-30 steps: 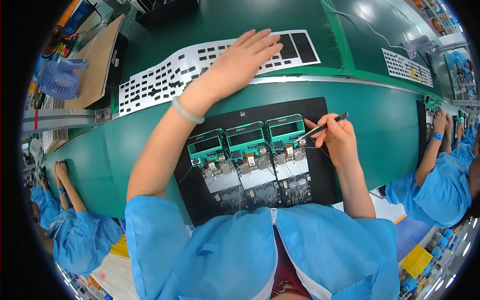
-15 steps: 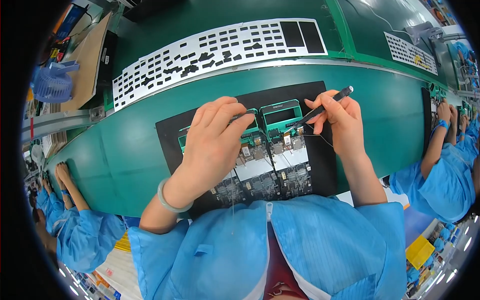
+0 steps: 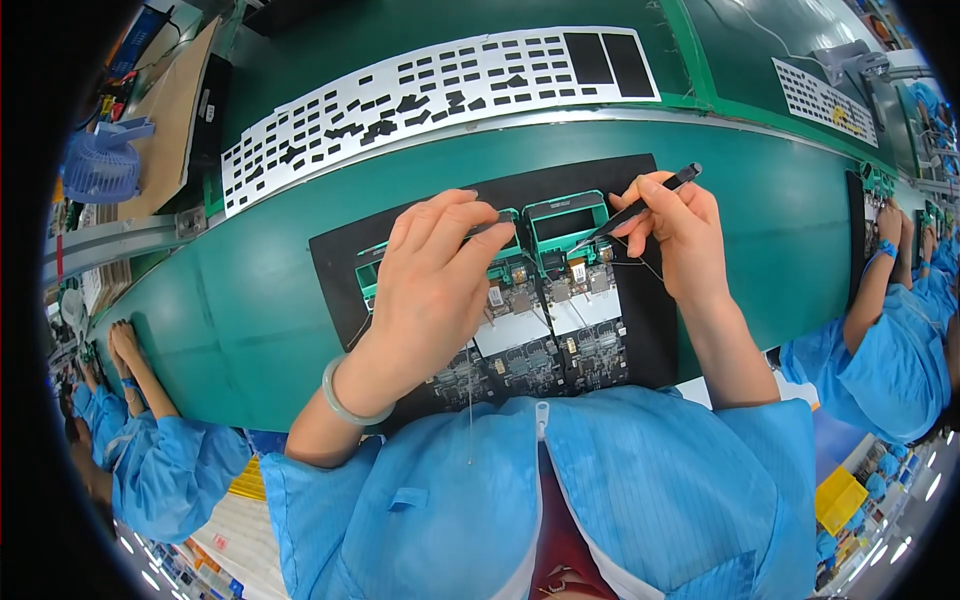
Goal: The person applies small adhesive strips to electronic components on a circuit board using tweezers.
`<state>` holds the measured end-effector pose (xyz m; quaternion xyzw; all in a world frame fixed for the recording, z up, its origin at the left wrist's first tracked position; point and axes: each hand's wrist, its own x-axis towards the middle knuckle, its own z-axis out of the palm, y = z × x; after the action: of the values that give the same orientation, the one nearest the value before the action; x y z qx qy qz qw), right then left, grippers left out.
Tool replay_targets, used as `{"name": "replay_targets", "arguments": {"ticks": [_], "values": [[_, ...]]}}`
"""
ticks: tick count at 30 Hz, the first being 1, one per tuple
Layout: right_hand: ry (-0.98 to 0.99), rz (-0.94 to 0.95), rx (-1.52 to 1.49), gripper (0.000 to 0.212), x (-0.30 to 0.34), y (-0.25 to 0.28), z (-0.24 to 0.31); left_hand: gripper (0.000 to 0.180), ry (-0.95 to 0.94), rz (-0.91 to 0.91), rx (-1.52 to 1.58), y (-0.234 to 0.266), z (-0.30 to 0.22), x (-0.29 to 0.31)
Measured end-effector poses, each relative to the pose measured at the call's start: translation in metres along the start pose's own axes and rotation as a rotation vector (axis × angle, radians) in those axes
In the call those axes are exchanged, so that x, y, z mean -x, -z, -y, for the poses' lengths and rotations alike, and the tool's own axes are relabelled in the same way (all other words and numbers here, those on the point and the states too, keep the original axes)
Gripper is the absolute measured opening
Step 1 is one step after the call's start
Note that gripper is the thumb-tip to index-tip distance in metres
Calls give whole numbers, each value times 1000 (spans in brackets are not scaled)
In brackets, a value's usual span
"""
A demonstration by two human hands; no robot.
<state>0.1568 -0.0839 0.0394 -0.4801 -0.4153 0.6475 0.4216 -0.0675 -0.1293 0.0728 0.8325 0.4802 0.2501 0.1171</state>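
My left hand (image 3: 430,270) bends over the middle green frame (image 3: 508,240), its thumb and fingers closed on the upper edge. Some of that frame is hidden beneath the hand. In my right hand (image 3: 682,235) slim black tweezers (image 3: 628,215) slant down to the left. Their fine tip is at the lower edge of the right-hand green frame (image 3: 566,205), near a small connector; I cannot tell whether it touches. Below the frames lie dark circuit boards (image 3: 595,350) with white panels (image 3: 590,312) and thin wires. A black mat (image 3: 650,345) lies under everything.
Beyond the mat, a white sheet (image 3: 330,110) carries rows of small black pads, some loose and heaped. A purple fan (image 3: 103,165) stands at the far left. Co-workers in blue sit at the left (image 3: 175,470) and right (image 3: 860,350) along the green bench (image 3: 230,320).
The tweezers' tip has moved slightly up, and my right hand has tilted a little with it. My left hand keeps its place on the green frame.
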Motion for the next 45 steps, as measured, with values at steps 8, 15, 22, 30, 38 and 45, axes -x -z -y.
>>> {"name": "replay_targets", "arguments": {"ticks": [8,15,22,30,38,45], "values": [[8,23,18,21,-1,1,1,34,-31,-33,-16,-1,-2,1],[42,17,9,21,0,0,-2,33,-70,-45,-42,-4,-8,6],[45,3,2,22,0,-2,-2,28,-111,-17,-128,-8,-15,9],[14,-42,15,21,-2,-4,2,40,-174,93,-407,-23,-31,7],[319,-239,55,20,-13,42,41,17,-300,257,-47,-7,-6,-37],[505,-301,231,20,-73,23,19,39,-421,-34,61,-66,82,-145]]}}
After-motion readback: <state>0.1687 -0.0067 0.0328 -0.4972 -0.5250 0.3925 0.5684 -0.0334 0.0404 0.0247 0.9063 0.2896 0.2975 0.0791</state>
